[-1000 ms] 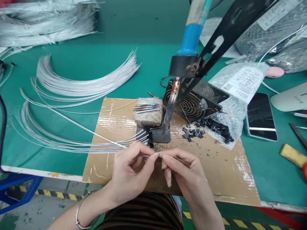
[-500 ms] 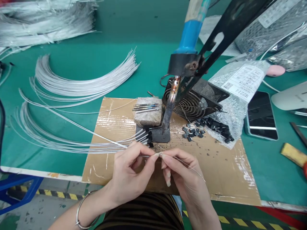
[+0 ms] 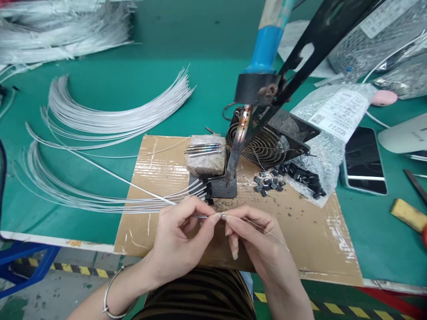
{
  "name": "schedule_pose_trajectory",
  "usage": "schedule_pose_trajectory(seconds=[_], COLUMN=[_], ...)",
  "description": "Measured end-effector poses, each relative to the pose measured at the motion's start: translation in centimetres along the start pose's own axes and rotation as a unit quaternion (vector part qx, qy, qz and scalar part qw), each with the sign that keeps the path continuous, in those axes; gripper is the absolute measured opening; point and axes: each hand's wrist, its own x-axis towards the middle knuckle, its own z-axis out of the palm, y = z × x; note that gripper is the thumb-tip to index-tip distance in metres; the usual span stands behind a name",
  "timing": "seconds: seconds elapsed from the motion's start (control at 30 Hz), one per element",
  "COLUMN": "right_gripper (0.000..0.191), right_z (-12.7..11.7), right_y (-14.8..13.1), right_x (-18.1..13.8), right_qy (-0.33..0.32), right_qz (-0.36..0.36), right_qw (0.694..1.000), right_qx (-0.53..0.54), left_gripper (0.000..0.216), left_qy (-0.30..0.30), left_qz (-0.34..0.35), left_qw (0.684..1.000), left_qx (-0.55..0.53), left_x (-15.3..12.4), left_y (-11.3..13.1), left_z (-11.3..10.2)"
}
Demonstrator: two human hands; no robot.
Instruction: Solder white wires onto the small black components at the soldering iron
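My left hand [image 3: 187, 235] is closed in a pinch on the end of a white cable [image 3: 133, 183], which runs in from the left. Fingertip to fingertip with it, my right hand [image 3: 260, 242] pinches the cable's tip; the fingers hide most of that spot. A thin silvery wire [image 3: 268, 232], like solder wire, passes through the right hand. Just above the hands, the soldering iron [image 3: 240, 133] points down in its clamp. Several white cables [image 3: 150, 205] with black connectors [image 3: 207, 192] on their ends lie beyond the left hand.
A black metal arm [image 3: 313, 49] carries the iron. Behind the tip are a fan [image 3: 267, 142] and a block [image 3: 205, 166] with metal rods. Loose black connectors [image 3: 270, 182] spill from a plastic bag [image 3: 333, 115]. A phone [image 3: 364, 160] lies right; a cable bundle [image 3: 123, 120] lies left.
Both hands stay pinched together at nearly the same place. The right hand and its wrist have shifted very slightly to the right.
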Motion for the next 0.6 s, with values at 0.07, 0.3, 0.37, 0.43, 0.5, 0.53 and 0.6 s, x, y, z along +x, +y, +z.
schedule_pose_trajectory(seconds=[0.07,0.3,0.37,0.43,0.5,0.53,0.6], right_gripper=[0.013,0.013,0.014,0.015,0.017,0.017,0.017], right_z=[0.3,1.9,2.0,1.8,1.4,1.2,0.7], right_y=[0.2,1.6,1.8,1.6,1.1,0.8,0.2], right_x=[-0.1,-0.4,-0.4,-0.3,-0.1,0.0,0.2], right_qy=[0.013,0.082,0.084,0.078,0.07,0.059,0.032], right_qz=[-0.007,-0.044,-0.043,-0.036,-0.027,-0.019,-0.004], right_qw=[1.0,0.994,0.993,0.994,0.995,0.997,0.999], right_qx=[0.005,0.059,0.066,0.066,0.059,0.051,0.026], left_gripper=[0.014,0.013,0.013,0.014,0.015,0.015,0.016], left_qy=[0.007,0.051,0.055,0.051,0.044,0.043,0.043], left_qz=[-0.002,0.035,0.041,0.047,0.055,0.059,0.063], left_qw=[1.0,0.998,0.997,0.997,0.997,0.996,0.996], left_qx=[0.0,0.026,0.03,0.036,0.044,0.047,0.049], left_x=[-0.1,-0.4,-0.5,-0.4,-0.3,-0.2,-0.1], left_y=[-0.1,-0.4,-0.5,-0.4,-0.3,-0.2,0.0], left_z=[0.2,0.7,0.8,0.7,0.6,0.5,0.4])
